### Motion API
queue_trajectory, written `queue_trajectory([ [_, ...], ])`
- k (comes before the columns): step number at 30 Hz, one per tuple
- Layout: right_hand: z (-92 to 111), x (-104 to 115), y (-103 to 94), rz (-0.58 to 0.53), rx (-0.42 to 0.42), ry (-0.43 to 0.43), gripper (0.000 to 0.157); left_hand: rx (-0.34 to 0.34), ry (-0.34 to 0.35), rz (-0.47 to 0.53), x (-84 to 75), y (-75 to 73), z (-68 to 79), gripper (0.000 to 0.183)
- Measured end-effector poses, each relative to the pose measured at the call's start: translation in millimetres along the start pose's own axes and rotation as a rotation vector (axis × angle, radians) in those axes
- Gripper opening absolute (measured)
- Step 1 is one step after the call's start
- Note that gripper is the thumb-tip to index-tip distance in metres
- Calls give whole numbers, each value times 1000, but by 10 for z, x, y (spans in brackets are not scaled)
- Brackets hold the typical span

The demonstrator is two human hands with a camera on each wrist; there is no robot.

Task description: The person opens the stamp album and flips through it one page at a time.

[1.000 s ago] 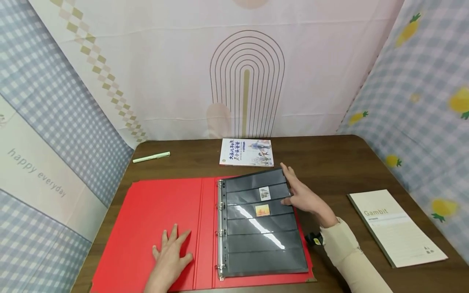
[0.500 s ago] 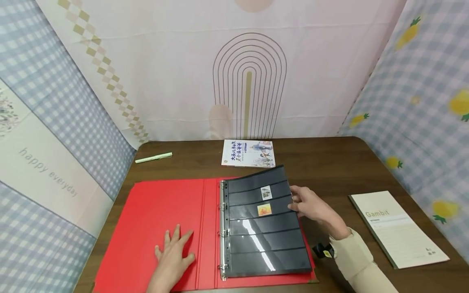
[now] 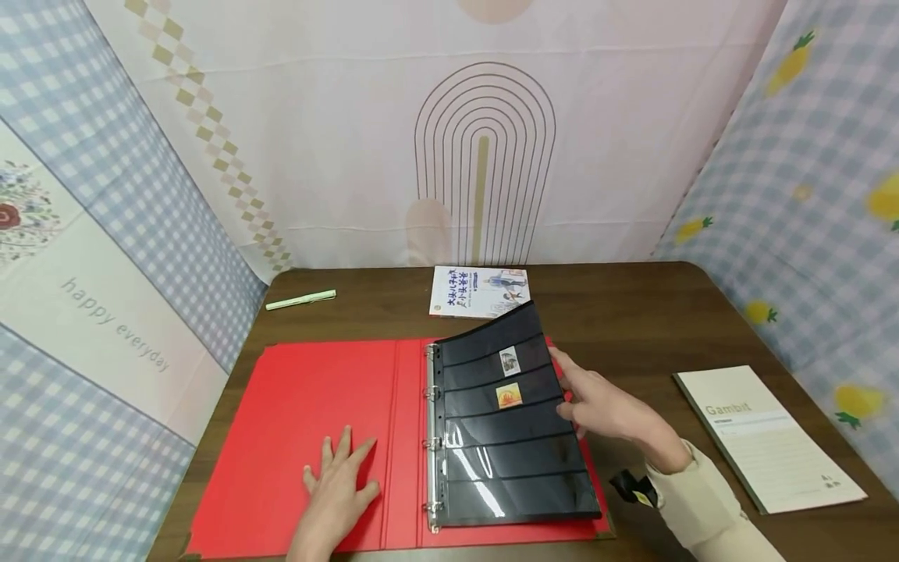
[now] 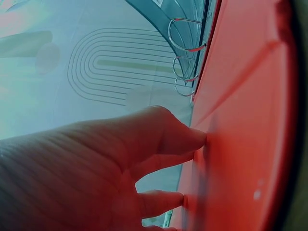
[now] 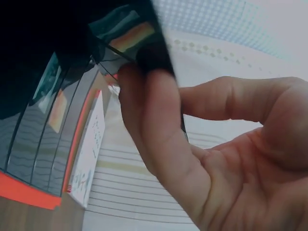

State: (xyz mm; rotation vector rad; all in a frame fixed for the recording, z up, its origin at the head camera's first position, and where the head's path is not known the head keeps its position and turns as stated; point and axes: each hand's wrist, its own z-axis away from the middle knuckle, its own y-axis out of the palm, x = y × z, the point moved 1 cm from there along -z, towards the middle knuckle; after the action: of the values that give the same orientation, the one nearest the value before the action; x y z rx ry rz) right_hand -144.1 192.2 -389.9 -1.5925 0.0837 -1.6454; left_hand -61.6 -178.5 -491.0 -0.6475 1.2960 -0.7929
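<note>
A red ring binder point(image 3: 323, 375) lies spread on the table, with metal rings point(image 3: 432, 443) along its spine. Its top black stamp page point(image 3: 520, 460) is lifted along the right edge and bows upward. Two stamps sit in the page's strips, a grey-white one point(image 3: 509, 361) and an orange-yellow one point(image 3: 509, 395). My right hand point(image 3: 604, 402) pinches the page's right edge between thumb and fingers, and the right wrist view shows the fingers point(image 5: 166, 115) behind the sheet. With fingers spread, my left hand point(image 3: 333, 488) rests its fingertips on the bare left cover.
Behind the binder lies a white picture book point(image 3: 470, 293), partly overlapped by the page's top corner. A pale green pen point(image 3: 300, 300) is at the back left. To the right lies a cream Gambit notebook point(image 3: 769, 437). Patterned cloth hangs around the table.
The right hand has slid down from the page's upper corner to the edge and now pinches it. The page's right side has risen and curved. The left hand stays on the cover.
</note>
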Motion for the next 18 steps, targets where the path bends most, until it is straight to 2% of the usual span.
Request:
queue_trajectory([
  [7, 38, 137, -64, 32, -41, -49, 74, -28, -1, -27, -9, 24, -4, 62],
  [11, 31, 175, -83, -4, -49, -72, 66, -39, 4, -27, -12, 30, 0, 62],
  [18, 18, 242, -66, -96, -68, -108, 62, -47, -10, -23, -6, 52, -4, 64],
])
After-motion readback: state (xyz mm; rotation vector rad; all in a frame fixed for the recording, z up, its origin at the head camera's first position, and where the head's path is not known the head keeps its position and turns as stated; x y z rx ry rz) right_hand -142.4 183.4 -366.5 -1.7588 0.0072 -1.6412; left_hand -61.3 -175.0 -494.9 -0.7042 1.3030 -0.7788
